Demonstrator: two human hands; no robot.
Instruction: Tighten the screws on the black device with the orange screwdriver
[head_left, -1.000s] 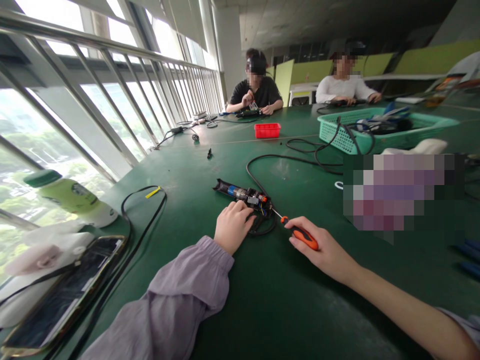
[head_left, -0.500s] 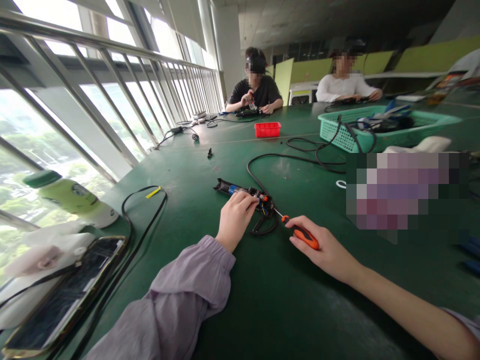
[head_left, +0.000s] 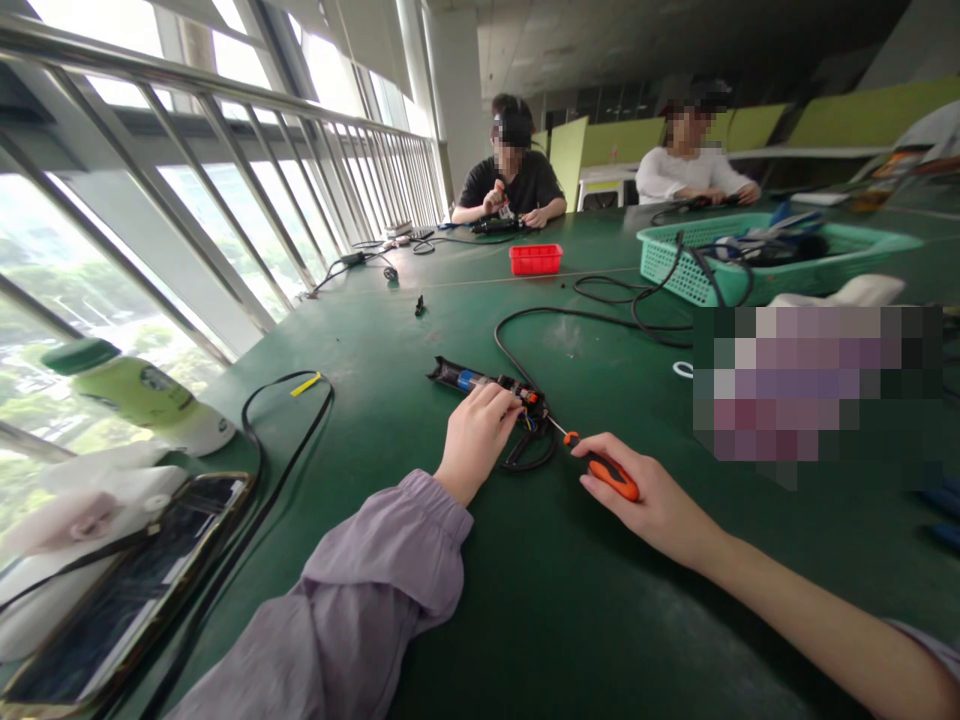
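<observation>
A black corded device (head_left: 448,373) lies on the green table with its inside exposed, showing a blue part, an orange-red part and thin wires. My left hand (head_left: 480,432) is closed over its near side, fingers gripping it, and covers some of its middle. My right hand (head_left: 649,490) holds a screwdriver (head_left: 613,478) with an orange and black handle. The screwdriver's thin shaft points left, its tip at the right end of the device; whether it sits in a screw is too small to tell. A black cable (head_left: 517,318) runs from the device toward the back right.
A red tray (head_left: 535,260) and a teal basket (head_left: 667,262) of tools stand farther back. At left are a bottle (head_left: 142,395), a phone (head_left: 127,600) and a black strap (head_left: 296,450). A small black part (head_left: 420,306) lies beyond the device. Two people sit across the table.
My left hand has shifted very slightly to the right along the device. My right hand and the screwdriver stay almost in the same place.
</observation>
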